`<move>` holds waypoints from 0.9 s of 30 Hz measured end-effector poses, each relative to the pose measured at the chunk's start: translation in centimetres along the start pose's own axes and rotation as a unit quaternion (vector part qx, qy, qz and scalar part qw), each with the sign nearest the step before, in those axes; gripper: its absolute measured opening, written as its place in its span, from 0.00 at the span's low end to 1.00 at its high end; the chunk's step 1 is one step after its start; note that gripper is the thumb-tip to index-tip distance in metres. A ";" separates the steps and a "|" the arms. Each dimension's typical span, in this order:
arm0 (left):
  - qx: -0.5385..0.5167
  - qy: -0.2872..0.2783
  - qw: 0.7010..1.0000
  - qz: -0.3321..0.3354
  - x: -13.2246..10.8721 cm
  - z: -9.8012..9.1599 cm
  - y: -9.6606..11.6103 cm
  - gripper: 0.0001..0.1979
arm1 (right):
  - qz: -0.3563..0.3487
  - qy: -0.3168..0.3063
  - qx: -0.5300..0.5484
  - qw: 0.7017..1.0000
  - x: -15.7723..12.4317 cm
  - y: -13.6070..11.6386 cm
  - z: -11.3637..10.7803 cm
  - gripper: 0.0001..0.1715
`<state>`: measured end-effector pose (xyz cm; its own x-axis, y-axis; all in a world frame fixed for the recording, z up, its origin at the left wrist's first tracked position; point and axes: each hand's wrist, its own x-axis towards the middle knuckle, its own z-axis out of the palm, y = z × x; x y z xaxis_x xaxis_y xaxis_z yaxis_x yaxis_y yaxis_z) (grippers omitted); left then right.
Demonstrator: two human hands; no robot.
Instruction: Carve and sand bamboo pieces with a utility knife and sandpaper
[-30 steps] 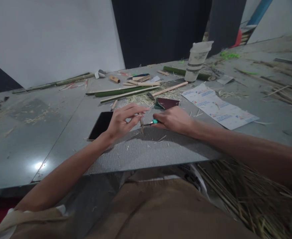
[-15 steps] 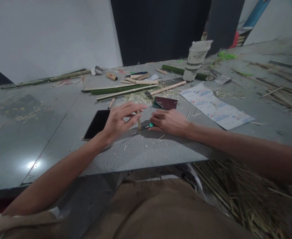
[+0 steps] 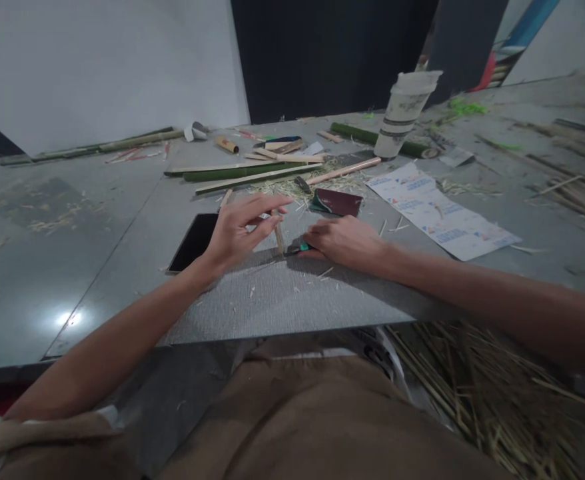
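Observation:
My left hand [image 3: 237,230] is closed in a pinch on the top of a short bamboo strip [image 3: 278,238], which stands nearly upright with a slight tilt, its lower end at the tabletop [image 3: 252,303]. In my right hand [image 3: 345,241], resting low on the table, is a small knife [image 3: 303,247] with a green part by the fingers. Its dark blade points left toward the foot of the strip; I cannot tell whether they touch. Most of the handle is hidden in my fist. A dark flat phone-like slab [image 3: 195,239] lies beside my left hand.
Behind my hands lie a dark red folded piece [image 3: 337,202], a hammer [image 3: 345,172], split bamboo lengths [image 3: 242,175] and shavings. A paper cup [image 3: 406,113] stands farther back. A printed sheet [image 3: 442,213] lies right. More strips fill the floor [image 3: 492,387] below the table's front edge.
The camera view has shifted slightly. The bamboo strip leans a little more, its top to the left. Both hands keep their hold and have hardly moved.

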<state>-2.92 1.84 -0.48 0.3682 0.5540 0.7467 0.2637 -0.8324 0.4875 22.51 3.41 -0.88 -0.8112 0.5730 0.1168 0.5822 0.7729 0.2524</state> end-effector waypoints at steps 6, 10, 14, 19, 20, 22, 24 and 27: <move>-0.009 0.003 1.000 0.000 0.3 0.0 -0.3 0.16 | -0.001 -0.003 0.002 1.000 0.2 0.1 -0.4 0.26; -0.041 0.071 0.996 -0.041 0.7 -0.6 -0.9 0.15 | -0.016 0.003 0.009 1.000 0.4 0.3 -0.1 0.26; -0.090 0.114 0.985 -0.092 0.7 -1.0 -0.8 0.15 | -0.028 0.009 0.016 0.999 0.4 1.1 -0.1 0.26; -0.188 0.112 0.964 -0.154 0.5 -1.0 0.1 0.14 | -0.008 0.080 0.076 0.994 -0.6 3.7 -0.1 0.26; -0.204 0.112 0.958 -0.167 0.5 -0.9 0.4 0.14 | 0.005 0.114 0.106 0.988 -0.8 4.1 -0.1 0.25; -0.235 0.109 0.947 -0.189 0.5 -0.6 0.8 0.14 | 0.042 0.188 0.184 0.964 -1.0 4.5 -0.1 0.25; -0.268 0.099 0.938 -0.198 0.5 -0.2 1.3 0.13 | 0.080 0.242 0.273 0.928 -0.8 3.9 -0.3 0.25; -0.314 0.081 0.927 -0.189 0.4 0.5 1.8 0.11 | 0.090 0.220 0.452 0.860 -0.2 1.9 -0.9 0.23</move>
<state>-1.83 0.57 0.42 0.2036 0.8408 0.5016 -0.2431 -0.4529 0.8578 23.75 4.50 0.48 -0.5302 0.7008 0.4773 0.3444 0.6924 -0.6340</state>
